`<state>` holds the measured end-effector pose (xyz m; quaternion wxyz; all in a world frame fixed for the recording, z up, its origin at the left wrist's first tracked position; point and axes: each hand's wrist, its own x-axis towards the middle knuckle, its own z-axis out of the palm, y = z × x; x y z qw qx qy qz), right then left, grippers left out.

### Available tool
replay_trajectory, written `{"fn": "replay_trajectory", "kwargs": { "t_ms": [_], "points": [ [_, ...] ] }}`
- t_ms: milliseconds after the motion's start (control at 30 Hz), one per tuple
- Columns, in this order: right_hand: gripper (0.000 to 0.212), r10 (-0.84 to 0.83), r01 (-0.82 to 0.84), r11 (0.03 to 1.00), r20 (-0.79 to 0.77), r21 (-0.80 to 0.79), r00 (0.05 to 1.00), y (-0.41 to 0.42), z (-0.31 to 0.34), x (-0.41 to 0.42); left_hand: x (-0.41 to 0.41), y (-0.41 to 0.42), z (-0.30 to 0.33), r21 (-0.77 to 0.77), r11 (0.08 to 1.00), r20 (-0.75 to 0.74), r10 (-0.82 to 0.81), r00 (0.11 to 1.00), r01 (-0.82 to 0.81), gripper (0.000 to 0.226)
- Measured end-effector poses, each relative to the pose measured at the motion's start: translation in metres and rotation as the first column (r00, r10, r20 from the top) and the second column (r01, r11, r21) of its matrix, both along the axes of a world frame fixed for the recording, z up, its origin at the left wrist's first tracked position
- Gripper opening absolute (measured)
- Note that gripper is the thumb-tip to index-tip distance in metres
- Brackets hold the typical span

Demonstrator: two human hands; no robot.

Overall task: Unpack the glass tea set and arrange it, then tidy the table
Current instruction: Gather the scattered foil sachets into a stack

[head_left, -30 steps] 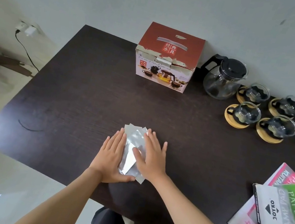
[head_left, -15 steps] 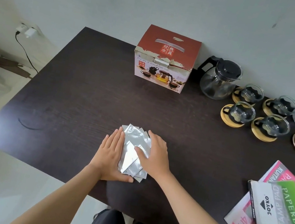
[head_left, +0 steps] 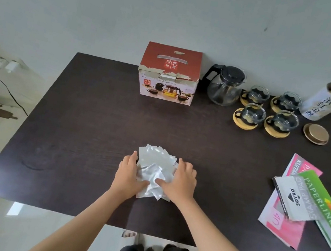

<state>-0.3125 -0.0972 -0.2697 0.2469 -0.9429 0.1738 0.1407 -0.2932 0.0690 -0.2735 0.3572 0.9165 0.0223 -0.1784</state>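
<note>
Along the far edge of the dark desk (head_left: 96, 113) stands the red tea-set box (head_left: 168, 73), closed, its printed front facing the viewer. Just right of it sits the glass teapot (head_left: 224, 86) with black lid and handle, the handle pointing toward the box; the pot appears to hold no liquid. Four glass cups (head_left: 252, 115) on round wooden coasters form a two-by-two block beside the teapot. A white cylindrical canister (head_left: 323, 102) leans at the far right, its open mouth showing pale contents that cannot be identified; its gold lid (head_left: 315, 134) lies flat on the desk near it.

Near the front centre lies a loose pile of silvery foil sachets (head_left: 155, 165), fanned and overlapping, its long axis running away from the viewer. The left hand (head_left: 128, 174) and right hand (head_left: 181, 181) flank the pile. The fingers of both curl inward against the pile's side edges, and both thumbs lie on top of the near sachets, so the pile sits between the two palms. Printed paper pads (head_left: 309, 208) lie at the right.
</note>
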Motion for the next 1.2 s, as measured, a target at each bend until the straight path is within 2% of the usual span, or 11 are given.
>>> {"fn": "replay_trajectory", "kwargs": {
  "t_ms": [100, 233, 367, 467, 600, 733, 800, 900, 1033, 1133, 1200],
  "points": [
    [0.081, -0.107, 0.109, 0.993, -0.05, 0.051, 0.993, 0.009, 0.001, 0.01, 0.012, -0.006, 0.0, 0.056, 0.998, -0.052, 0.013, 0.999, -0.011, 0.115],
    [0.062, -0.125, 0.132, 0.989, -0.108, 0.064, 0.986, 0.015, 0.002, 0.02, 0.03, -0.01, 0.007, 0.282, 0.949, -0.13, -0.106, 0.986, 0.139, 0.087],
    [0.032, -0.072, 0.078, 0.995, -0.108, 0.055, 0.992, 0.019, 0.005, 0.021, 0.039, -0.01, 0.007, 0.345, 0.913, -0.146, -0.179, 0.973, 0.219, 0.08],
    [0.028, -0.084, 0.089, 0.98, -0.035, 0.177, 0.996, 0.024, 0.004, 0.016, 0.037, -0.008, 0.004, 0.271, 0.939, -0.089, -0.197, 0.976, 0.214, 0.071],
    [0.028, -0.147, 0.141, 0.934, -0.007, 0.328, 0.989, 0.023, 0.003, 0.012, 0.034, -0.001, -0.001, 0.02, 0.984, -0.054, -0.177, 0.983, 0.179, 0.058],
    [0.029, -0.219, 0.209, 0.834, -0.04, 0.511, 0.975, 0.019, 0.008, 0.01, 0.042, 0.005, 0.001, -0.103, 0.982, -0.097, -0.171, 0.98, 0.161, 0.067],
    [0.03, -0.265, 0.258, 0.784, -0.072, 0.565, 0.962, 0.014, 0.01, 0.008, 0.046, 0.003, 0.006, -0.17, 0.974, -0.137, -0.171, 0.976, 0.147, 0.059],
    [0.054, -0.319, 0.299, 0.701, -0.091, 0.648, 0.944, -0.001, 0.013, 0.004, 0.052, -0.003, 0.017, -0.267, 0.947, -0.188, -0.231, 0.955, 0.177, 0.036],
    [0.049, -0.387, 0.311, 0.592, -0.076, 0.743, 0.919, -0.032, 0.025, -0.008, 0.057, -0.025, 0.031, -0.404, 0.894, -0.241, -0.31, 0.92, 0.195, 0.029],
    [0.04, -0.467, 0.315, 0.524, -0.042, 0.791, 0.883, -0.064, 0.041, -0.024, 0.055, -0.063, 0.046, -0.425, 0.881, -0.257, -0.337, 0.906, 0.207, 0.033],
    [0.043, -0.548, 0.336, 0.461, -0.033, 0.822, 0.836, -0.093, 0.049, -0.042, 0.047, -0.098, 0.054, -0.436, 0.874, -0.274, -0.357, 0.893, 0.216, 0.035]
  ]
}}
